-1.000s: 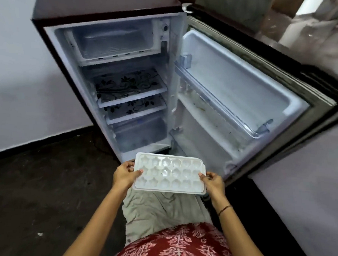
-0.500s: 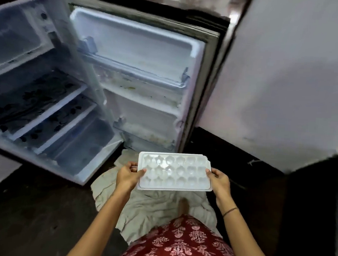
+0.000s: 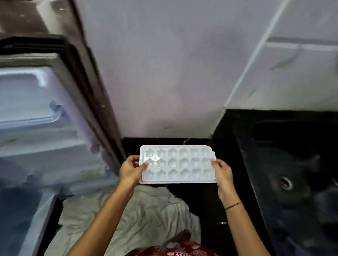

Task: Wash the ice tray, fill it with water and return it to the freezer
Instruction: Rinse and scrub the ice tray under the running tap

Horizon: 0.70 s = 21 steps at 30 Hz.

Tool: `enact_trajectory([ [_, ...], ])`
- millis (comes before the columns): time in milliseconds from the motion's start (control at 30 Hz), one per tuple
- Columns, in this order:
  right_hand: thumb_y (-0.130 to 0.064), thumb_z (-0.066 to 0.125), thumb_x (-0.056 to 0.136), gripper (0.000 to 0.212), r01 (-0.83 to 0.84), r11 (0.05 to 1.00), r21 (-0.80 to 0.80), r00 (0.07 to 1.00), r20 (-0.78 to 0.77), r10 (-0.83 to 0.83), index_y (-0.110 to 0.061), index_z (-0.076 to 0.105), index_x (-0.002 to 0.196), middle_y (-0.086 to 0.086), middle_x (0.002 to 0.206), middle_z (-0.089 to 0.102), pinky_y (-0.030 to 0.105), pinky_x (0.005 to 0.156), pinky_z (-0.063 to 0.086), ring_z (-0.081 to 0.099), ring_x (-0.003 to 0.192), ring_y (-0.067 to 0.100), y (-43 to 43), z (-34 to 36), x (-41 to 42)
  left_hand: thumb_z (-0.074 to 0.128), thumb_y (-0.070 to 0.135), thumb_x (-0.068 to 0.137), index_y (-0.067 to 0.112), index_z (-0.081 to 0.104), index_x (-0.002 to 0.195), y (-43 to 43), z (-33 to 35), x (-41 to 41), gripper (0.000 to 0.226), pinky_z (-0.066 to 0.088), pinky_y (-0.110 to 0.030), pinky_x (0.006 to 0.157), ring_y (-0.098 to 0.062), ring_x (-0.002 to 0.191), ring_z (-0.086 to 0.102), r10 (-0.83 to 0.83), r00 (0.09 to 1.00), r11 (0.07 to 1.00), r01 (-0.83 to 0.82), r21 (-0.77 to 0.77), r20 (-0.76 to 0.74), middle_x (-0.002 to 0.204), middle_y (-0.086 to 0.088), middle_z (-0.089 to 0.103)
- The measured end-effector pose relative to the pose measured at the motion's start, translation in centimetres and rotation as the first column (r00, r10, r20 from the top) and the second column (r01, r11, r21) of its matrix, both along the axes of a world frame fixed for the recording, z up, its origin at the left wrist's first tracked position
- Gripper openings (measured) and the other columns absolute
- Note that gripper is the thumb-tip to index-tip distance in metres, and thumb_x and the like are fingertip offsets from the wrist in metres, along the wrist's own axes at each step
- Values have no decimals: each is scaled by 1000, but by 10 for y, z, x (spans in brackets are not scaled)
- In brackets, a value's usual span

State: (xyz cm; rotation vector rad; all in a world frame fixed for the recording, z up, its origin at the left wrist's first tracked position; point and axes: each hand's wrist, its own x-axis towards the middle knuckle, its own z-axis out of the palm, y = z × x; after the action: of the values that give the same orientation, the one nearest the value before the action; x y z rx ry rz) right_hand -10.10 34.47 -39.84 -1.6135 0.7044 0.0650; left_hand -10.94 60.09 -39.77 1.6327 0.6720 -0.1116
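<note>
Where the left edge of the view cuts it off, the open fridge door [image 3: 27, 99] shows only in part, and motion blur smears its inner shelves so that their contents cannot be made out. At the right, the black sink [image 3: 269, 193] is likewise cropped by the right and lower edges. Its basin is so dark that only 1 round drain [image 3: 285, 183] reads clearly. Both forearms run out of view at the bottom, beside a red patterned garment [image 3: 178, 255]. A pale crumpled cloth [image 3: 149, 211] lies on the dark floor, partly hidden behind the left forearm.

1 white ice tray [image 3: 177, 164] is held roughly level in the air in front of the body. It sits between the fridge door and the sink and touches neither, with the pale wall [image 3: 167, 68] behind it. The tray has 18 cavities, in 3 rows of 6. Whether they hold anything cannot be told.

2 hands carry it. The left hand [image 3: 131, 170] grips the tray's left end, thumb laid over the rim and onto the nearest cavity, fingers curled below. The right hand [image 3: 223, 175] grips the right end, thumb on the rim, its fingers hidden beneath the tray. 1 thin bracelet [image 3: 233, 205] circles the right wrist.
</note>
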Motion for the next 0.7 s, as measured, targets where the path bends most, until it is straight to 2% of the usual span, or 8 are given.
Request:
enact_trajectory([
  [100, -25, 54, 95, 16, 118, 993, 0, 993, 18, -118, -14, 61, 105, 8, 109, 64, 40, 91, 50, 60, 101, 23, -44, 5, 12, 68, 9, 84, 11, 56, 100, -45, 6, 41, 20, 46, -20, 56, -10, 67, 59, -114, 993, 993, 114, 3, 41, 80, 2, 61],
  [200, -28, 53, 95, 20, 232, 973, -15, 972, 34, -231, -12, 61, 105, 7, 109, 63, 35, 83, 48, 58, 98, 20, -89, 9, 19, 69, 15, 84, 14, 56, 97, -96, 16, 82, 19, 46, -23, 56, -11, 67, 61, -225, 971, 974, 224, 11, 83, 81, 2, 62],
  [267, -27, 53, 95, 20, 301, 954, 2, 953, 35, -301, -11, 60, 105, 10, 108, 64, 40, 88, 48, 59, 101, 25, -113, 14, 18, 69, 14, 84, 11, 56, 100, -127, 22, 102, 21, 46, -25, 57, -13, 67, 60, -293, 951, 956, 293, 19, 101, 82, 0, 62],
  [367, -25, 53, 95, 15, 418, 907, 38, 905, 66, -420, -12, 59, 100, 9, 105, 62, 36, 84, 46, 58, 97, 23, -150, 22, 9, 67, 13, 85, 11, 56, 103, -179, 32, 128, 21, 46, -21, 54, -12, 67, 61, -393, 911, 919, 395, 11, 125, 85, 1, 63],
  [467, -27, 53, 95, 15, 526, 849, 48, 845, 85, -528, -13, 57, 100, 6, 106, 60, 35, 85, 45, 56, 98, 21, -179, 30, -3, 66, 12, 85, 11, 56, 101, -229, 43, 145, 20, 45, -13, 43, -9, 64, 60, -491, 856, 868, 497, 4, 161, 81, 3, 62],
  [567, -29, 52, 95, 15, 642, 765, 56, 755, 125, -643, -16, 58, 99, 4, 104, 62, 37, 87, 47, 57, 97, 21, -203, 36, -17, 66, 14, 85, 12, 55, 104, -278, 53, 156, 21, 45, -15, 46, -9, 67, 61, -611, 772, 786, 618, 16, 178, 84, 4, 62],
  [700, -30, 51, 96, 10, 758, 645, 96, 616, 216, -757, -24, 58, 93, -4, 92, 64, 23, 68, 46, 59, 84, 11, -227, 43, -30, 66, 16, 85, 13, 56, 107, -332, 62, 169, 24, 46, -22, 55, -12, 71, 62, -735, 649, 667, 744, 41, 196, 87, 2, 62],
])
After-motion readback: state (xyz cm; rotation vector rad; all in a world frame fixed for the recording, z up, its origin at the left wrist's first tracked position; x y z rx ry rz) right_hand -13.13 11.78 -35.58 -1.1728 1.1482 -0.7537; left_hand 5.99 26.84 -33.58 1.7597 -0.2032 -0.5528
